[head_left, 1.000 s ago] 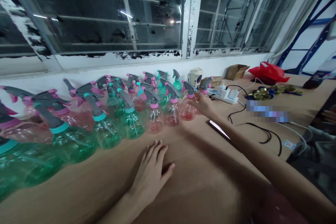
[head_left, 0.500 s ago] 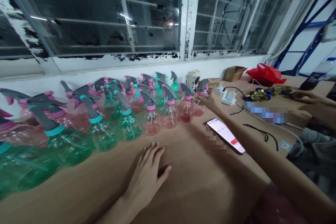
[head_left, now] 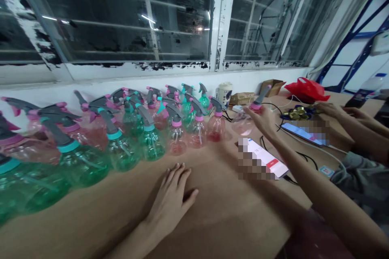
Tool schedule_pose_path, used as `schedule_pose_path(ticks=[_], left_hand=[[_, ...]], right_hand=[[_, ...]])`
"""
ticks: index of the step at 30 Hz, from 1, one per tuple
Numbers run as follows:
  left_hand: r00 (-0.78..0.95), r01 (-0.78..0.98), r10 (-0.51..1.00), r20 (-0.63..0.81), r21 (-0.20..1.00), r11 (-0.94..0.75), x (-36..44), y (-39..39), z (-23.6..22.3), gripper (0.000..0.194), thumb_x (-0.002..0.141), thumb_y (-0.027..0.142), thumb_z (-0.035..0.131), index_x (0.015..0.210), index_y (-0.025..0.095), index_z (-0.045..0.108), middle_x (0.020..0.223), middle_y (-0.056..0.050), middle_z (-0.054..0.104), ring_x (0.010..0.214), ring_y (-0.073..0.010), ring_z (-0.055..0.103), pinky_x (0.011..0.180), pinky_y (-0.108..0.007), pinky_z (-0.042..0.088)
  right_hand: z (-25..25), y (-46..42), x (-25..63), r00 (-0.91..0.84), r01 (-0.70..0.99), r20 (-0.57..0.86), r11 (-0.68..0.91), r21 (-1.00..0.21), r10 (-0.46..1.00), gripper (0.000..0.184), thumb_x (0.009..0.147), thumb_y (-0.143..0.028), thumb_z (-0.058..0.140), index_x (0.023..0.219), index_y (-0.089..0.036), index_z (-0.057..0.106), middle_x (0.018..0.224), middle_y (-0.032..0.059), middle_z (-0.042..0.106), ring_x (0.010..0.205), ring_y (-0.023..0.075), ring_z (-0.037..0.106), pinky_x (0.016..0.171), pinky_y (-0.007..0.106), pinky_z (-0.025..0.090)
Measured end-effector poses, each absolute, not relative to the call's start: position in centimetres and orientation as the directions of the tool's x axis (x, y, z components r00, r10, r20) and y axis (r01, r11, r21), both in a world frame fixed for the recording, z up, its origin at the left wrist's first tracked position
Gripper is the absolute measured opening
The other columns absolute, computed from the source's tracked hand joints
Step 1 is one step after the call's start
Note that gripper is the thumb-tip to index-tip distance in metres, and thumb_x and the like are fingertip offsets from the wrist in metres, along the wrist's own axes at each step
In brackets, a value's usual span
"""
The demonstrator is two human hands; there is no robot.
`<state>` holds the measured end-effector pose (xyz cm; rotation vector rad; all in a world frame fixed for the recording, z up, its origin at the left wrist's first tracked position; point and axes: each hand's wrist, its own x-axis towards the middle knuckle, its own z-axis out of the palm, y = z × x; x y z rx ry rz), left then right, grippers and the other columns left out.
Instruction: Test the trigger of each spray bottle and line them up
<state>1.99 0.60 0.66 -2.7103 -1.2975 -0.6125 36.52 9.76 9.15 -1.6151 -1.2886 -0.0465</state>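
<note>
My left hand [head_left: 170,196] lies flat on the brown tabletop [head_left: 100,218], fingers spread and holding nothing. At the right end of a crowd of spray bottles, my right hand [head_left: 263,121] is closed around the neck of a clear pink spray bottle [head_left: 242,126], which leans to the right. Just left of it stands another pink spray bottle [head_left: 216,128] with a grey trigger head. Nearer my left hand are a pink spray bottle [head_left: 177,141] and a green spray bottle [head_left: 154,145], both upright. My right fingers are partly hidden behind the hand.
A lit phone [head_left: 263,158] lies below my right forearm, a second phone [head_left: 305,133] beyond it among cables. Farther back are a paper cup [head_left: 225,94], a red plastic bag [head_left: 306,90] and gold-coloured metal pieces [head_left: 296,113]. A co-worker's hands [head_left: 332,111] work at the right.
My right hand has moved right, away from the row, taking the pink spray bottle along and tilting it. My left hand stays put. The co-worker's hands have come in at the right.
</note>
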Motion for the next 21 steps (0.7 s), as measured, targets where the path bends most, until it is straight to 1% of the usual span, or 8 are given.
schedule_pose_path(ticks=[2,6,9,11,13,16,19,21], left_hand=[[0.555,0.754,0.733,0.392,0.133,-0.643,2.1,0.5,0.8,0.043,0.087,0.036,0.052,0.123,0.012,0.05,0.129,-0.016,0.053,0.123,-0.032,0.045,0.101,-0.053,0.036],[0.566,0.696,0.713,0.415,0.223,-0.682,2.4,-0.1,1.2,0.046,0.083,0.031,0.055,0.124,0.013,0.047,0.128,-0.015,0.053,0.12,-0.0303,0.047,0.101,-0.052,0.037],[0.578,0.635,0.697,0.426,0.301,-0.711,2.8,-1.2,1.4,0.057,0.079,0.033,0.06,0.13,0.017,0.039,0.131,-0.014,0.051,0.121,-0.0315,0.047,0.1,-0.053,0.037],[0.576,0.593,0.689,0.439,0.356,-0.723,3.0,-1.9,1.3,0.07,0.076,0.035,0.064,0.135,0.021,0.03,0.134,-0.014,0.047,0.122,-0.0335,0.045,0.099,-0.054,0.038],[0.579,0.545,0.676,0.455,0.401,-0.737,3.2,-2.4,1.4,0.083,0.071,0.037,0.069,0.138,0.023,0.023,0.136,-0.015,0.045,0.123,-0.0353,0.044,0.099,-0.055,0.038],[0.596,0.484,0.666,0.449,0.462,-0.743,3.4,-2.6,1.8,0.09,0.066,0.038,0.074,0.139,0.024,0.023,0.136,-0.014,0.044,0.122,-0.0362,0.045,0.099,-0.054,0.038],[0.587,0.446,0.685,0.432,0.533,-0.719,3.4,-2.7,2.4,0.092,0.064,0.033,0.075,0.14,0.024,0.023,0.137,-0.013,0.044,0.122,-0.0348,0.044,0.098,-0.052,0.039],[0.57,0.439,0.702,0.427,0.564,-0.699,3.4,-2.7,2.7,0.096,0.062,0.03,0.077,0.14,0.026,0.022,0.136,-0.013,0.044,0.122,-0.0346,0.044,0.097,-0.052,0.04]], right_hand=[[8.8,6.9,35.8,0.391,0.671,0.527,0.158,-0.724,0.755,0.049,0.076,-0.056,0.055,0.095,-0.012,0.064,0.088,0.0127,0.069,0.082,0.0298,0.063,0.072,0.041,0.047],[6.8,1.5,32.1,0.18,0.508,0.406,0.269,-0.818,0.896,0.039,0.079,-0.047,0.056,0.102,-0.018,0.066,0.097,0.0083,0.07,0.086,0.025,0.065,0.076,0.037,0.05],[6.4,-1.5,28.4,0.029,0.416,0.346,0.304,-0.857,0.938,0.032,0.079,-0.042,0.057,0.099,-0.019,0.068,0.099,0.0065,0.07,0.095,0.0245,0.063,0.085,0.037,0.049],[7.0,-2.8,26.3,-0.065,0.278,0.275,0.283,-0.918,0.959,0.03,0.081,-0.039,0.055,0.101,-0.021,0.067,0.107,0.0065,0.068,0.102,0.0249,0.061,0.09,0.039,0.047],[7.6,-3.7,24.6,-0.1,0.167,0.274,0.288,-0.943,0.956,0.03,0.08,-0.04,0.056,0.099,-0.022,0.068,0.105,0.0061,0.069,0.099,0.0258,0.062,0.089,0.04,0.047],[7.5,-4.1,23.0,-0.201,0.071,0.276,0.295,-0.953,0.94,0.03,0.08,-0.042,0.057,0.101,-0.024,0.068,0.098,0.0044,0.071,0.095,0.0263,0.064,0.083,0.039,0.051],[6.2,-3.9,22.3,-0.261,0.061,0.319,0.346,-0.936,0.911,0.03,0.082,-0.039,0.058,0.107,-0.024,0.066,0.102,0.0043,0.069,0.092,0.0241,0.064,0.084,0.039,0.05],[5.5,-3.8,22.2,-0.268,0.071,0.362,0.393,-0.917,0.893,0.031,0.082,-0.039,0.058,0.108,-0.023,0.065,0.106,0.0055,0.068,0.095,0.0235,0.063,0.087,0.039,0.049]])
